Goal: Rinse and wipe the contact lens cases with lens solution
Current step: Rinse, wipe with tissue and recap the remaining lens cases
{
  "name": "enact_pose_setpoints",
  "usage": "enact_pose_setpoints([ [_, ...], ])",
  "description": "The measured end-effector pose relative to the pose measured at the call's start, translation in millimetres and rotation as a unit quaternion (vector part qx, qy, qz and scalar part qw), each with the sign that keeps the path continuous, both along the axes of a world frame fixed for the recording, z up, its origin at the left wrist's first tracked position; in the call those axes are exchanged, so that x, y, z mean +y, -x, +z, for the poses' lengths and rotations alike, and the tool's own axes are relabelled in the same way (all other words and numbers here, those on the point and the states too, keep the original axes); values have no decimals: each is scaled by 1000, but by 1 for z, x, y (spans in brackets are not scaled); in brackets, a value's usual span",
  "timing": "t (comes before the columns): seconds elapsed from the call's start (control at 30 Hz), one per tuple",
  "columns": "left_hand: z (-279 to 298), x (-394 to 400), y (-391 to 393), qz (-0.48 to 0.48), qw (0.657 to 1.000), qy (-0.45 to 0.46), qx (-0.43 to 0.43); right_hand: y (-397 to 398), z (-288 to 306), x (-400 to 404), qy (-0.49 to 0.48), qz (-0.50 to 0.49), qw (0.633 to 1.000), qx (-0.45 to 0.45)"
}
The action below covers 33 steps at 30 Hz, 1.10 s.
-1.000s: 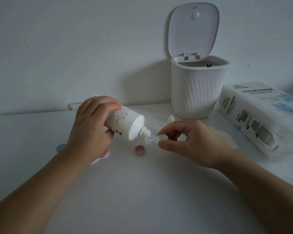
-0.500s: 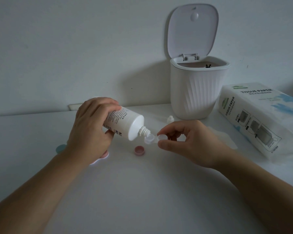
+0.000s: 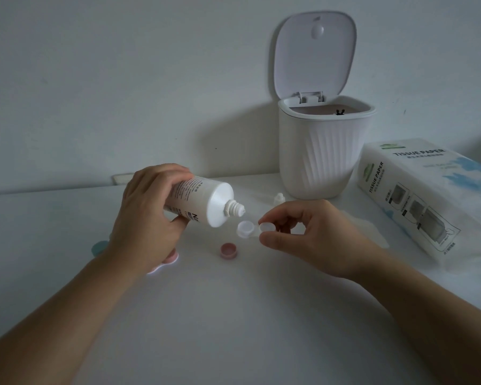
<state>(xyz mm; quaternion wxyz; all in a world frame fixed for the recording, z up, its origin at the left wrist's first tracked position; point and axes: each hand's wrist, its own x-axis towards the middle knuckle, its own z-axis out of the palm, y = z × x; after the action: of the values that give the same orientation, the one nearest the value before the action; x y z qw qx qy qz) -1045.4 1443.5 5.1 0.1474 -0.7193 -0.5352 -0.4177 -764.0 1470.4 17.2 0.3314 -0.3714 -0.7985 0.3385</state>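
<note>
a: head view, what's in frame?

b: a person's left hand [image 3: 147,215] grips a white solution bottle [image 3: 203,202], fingers curled round its body, tipped so the uncapped nozzle points right and slightly down. the right hand [image 3: 311,234] pinches a clear contact lens case [image 3: 254,228] between thumb and fingertips, holding it above the white table [image 3: 233,315] with its open left well just below the nozzle.

a: and the rest of the case parts?

b: a pink cap [image 3: 228,250] sits on the table, near and just left of the held case. a second case with a pink part [image 3: 164,262] lies under the left wrist, mostly hidden, and a teal cap [image 3: 99,247] shows further left.

a: background?

b: the bottle's small white cap [image 3: 279,199] stands beyond the right hand. behind it is a ribbed white bin [image 3: 322,154], lid up. a tissue paper pack [image 3: 422,195] lies at right, and a flat sheet of tissue [image 3: 367,229] lies on the table behind the right hand.
</note>
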Motion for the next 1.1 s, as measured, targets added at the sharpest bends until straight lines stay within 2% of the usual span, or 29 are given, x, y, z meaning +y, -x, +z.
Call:
enact_pose_setpoints([
  [0.17, 3, -8, -6, -8, 994, 31, -104, 0, 1, 1, -5, 3, 1000, -1],
  [0.3, 4, -9, -4, 19, 971, 91, -222, -1, 1, 1, -4, 9, 1000, -6],
  [0.73, 7, -6, 3, 37, 928, 140, -343, -2, 1, 5, 11, 0, 1000, 8],
  [1.1, 7, -7, 3, 58, 911, 161, -375, -3, 0, 7, 15, -8, 1000, 17],
])
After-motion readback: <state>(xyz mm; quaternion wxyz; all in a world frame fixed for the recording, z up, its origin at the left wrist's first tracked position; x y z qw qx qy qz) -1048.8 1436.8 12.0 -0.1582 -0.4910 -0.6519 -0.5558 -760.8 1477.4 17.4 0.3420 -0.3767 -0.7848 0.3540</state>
